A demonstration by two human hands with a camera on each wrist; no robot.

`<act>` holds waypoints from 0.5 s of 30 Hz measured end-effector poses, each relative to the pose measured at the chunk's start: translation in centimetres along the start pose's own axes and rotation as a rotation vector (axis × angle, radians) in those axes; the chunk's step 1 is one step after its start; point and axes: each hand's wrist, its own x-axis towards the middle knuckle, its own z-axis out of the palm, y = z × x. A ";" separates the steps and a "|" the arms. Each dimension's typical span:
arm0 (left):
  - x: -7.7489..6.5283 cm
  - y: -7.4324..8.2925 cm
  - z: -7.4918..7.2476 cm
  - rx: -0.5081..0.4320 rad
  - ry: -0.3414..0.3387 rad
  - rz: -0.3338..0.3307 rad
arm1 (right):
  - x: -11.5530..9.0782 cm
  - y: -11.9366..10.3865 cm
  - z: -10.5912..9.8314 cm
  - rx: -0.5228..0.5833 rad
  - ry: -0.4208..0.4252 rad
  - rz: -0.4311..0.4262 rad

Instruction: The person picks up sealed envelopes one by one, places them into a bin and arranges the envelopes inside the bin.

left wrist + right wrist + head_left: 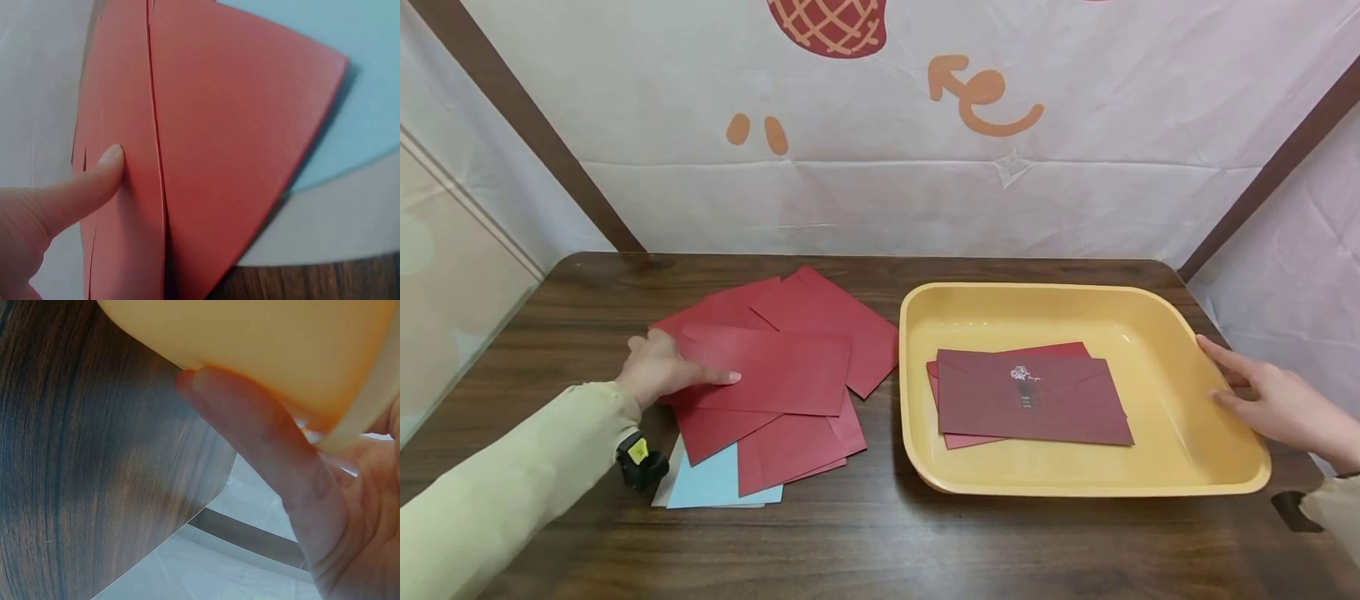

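Note:
My left hand [658, 367] is at the left end of the top red envelope [790, 371] in a loose pile. Its thumb [103, 178] lies flat on the paper while the other fingers go under the edge, pinching it. Across the table, my right hand [1288, 408] grips the right rim of a yellow tray [1195, 417], with fingers [250, 425] against the tray's outer side. Inside the tray, a dark maroon envelope [1060, 408] with a small printed design lies over brighter red ones [1067, 348].
More red envelopes [827, 321] fan out behind and below the top one. Light blue [711, 479] and whitish paper pieces peek out at the pile's front. The wooden table [850, 550] ends at a fabric backdrop [880, 208].

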 end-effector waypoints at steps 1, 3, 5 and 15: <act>-0.1 0.1 -0.1 -0.006 -0.001 -0.006 | 0.0 0.0 0.0 0.000 0.001 0.000; -0.2 0.1 -0.2 -0.021 -0.004 -0.004 | 0.0 0.0 -0.1 0.000 0.002 0.001; -0.4 0.1 -0.4 -0.044 -0.007 0.014 | 0.0 -0.1 -0.1 0.006 -0.008 0.010; -1.1 -0.2 -1.4 -0.064 -0.003 0.092 | 0.1 -0.4 -0.3 0.034 -0.028 0.011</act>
